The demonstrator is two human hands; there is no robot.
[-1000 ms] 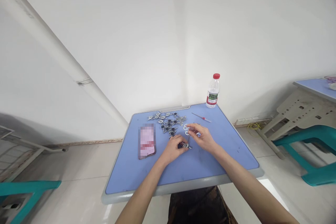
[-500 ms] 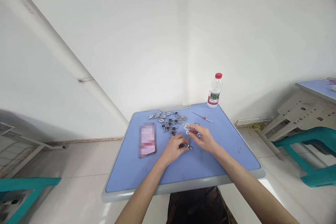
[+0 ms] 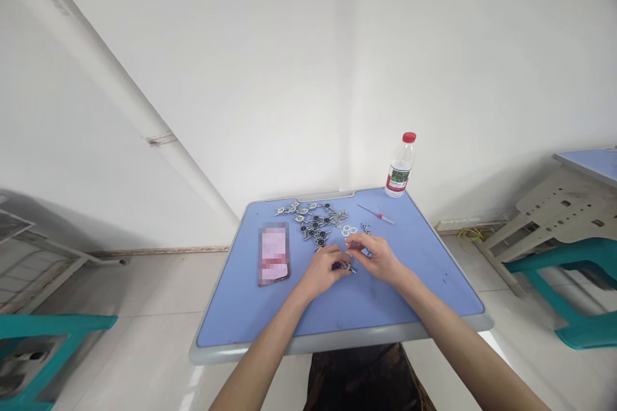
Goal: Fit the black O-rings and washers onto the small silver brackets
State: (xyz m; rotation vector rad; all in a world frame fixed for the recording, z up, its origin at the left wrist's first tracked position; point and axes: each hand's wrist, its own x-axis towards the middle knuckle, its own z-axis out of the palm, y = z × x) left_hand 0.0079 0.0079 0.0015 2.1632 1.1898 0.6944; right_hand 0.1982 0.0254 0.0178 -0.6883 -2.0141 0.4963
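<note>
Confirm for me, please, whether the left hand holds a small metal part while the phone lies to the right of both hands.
Not quite: the head view shows the phone to the left of both the left hand and the right hand. The left hand does hold a small metal part.

I face a plain white wall (image 3: 270, 64), a white round pipe (image 3: 123, 90) slanting down at left. Pale glossy tiled floor (image 3: 149, 289). Before me: blue-topped, grey-rimmed desk (image 3: 231, 311). Right: teal plastic stool (image 3: 585, 332), beige-sided second desk (image 3: 549, 205).
</note>
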